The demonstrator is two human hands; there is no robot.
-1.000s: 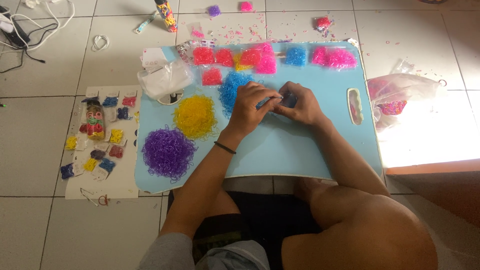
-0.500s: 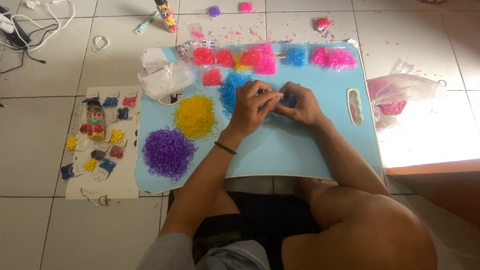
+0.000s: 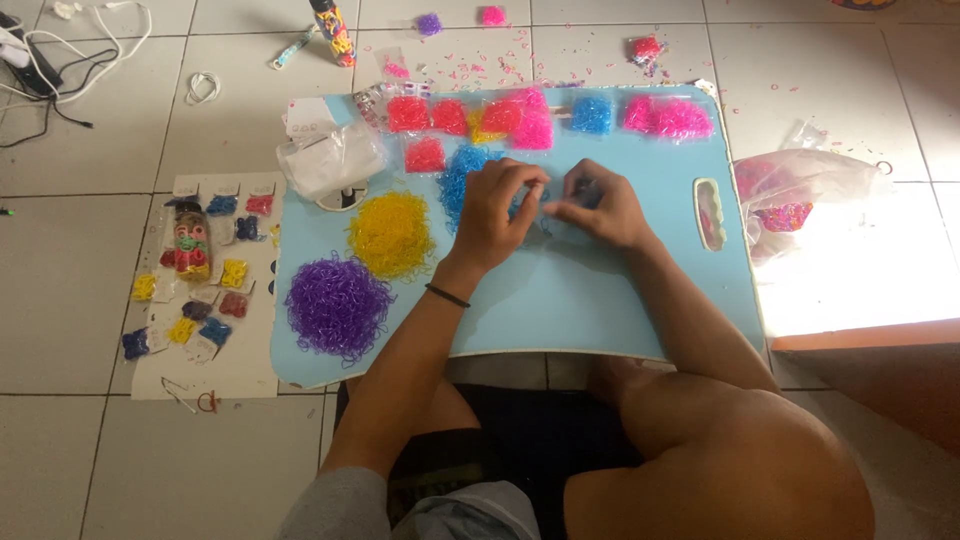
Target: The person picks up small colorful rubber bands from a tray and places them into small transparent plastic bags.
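Both hands at the pile of small blue rubber loops [image 3: 462, 180], near the far edge of the light-blue tabletop [image 3: 600, 300].
I see the left hand [image 3: 497, 212] and right hand [image 3: 597, 208] pinching at loops, fingertips nearly meeting; cannot tell what each grip holds. Yellow loop heap [image 3: 391, 233] and purple loop heap [image 3: 338, 305] lie toward the left edge.
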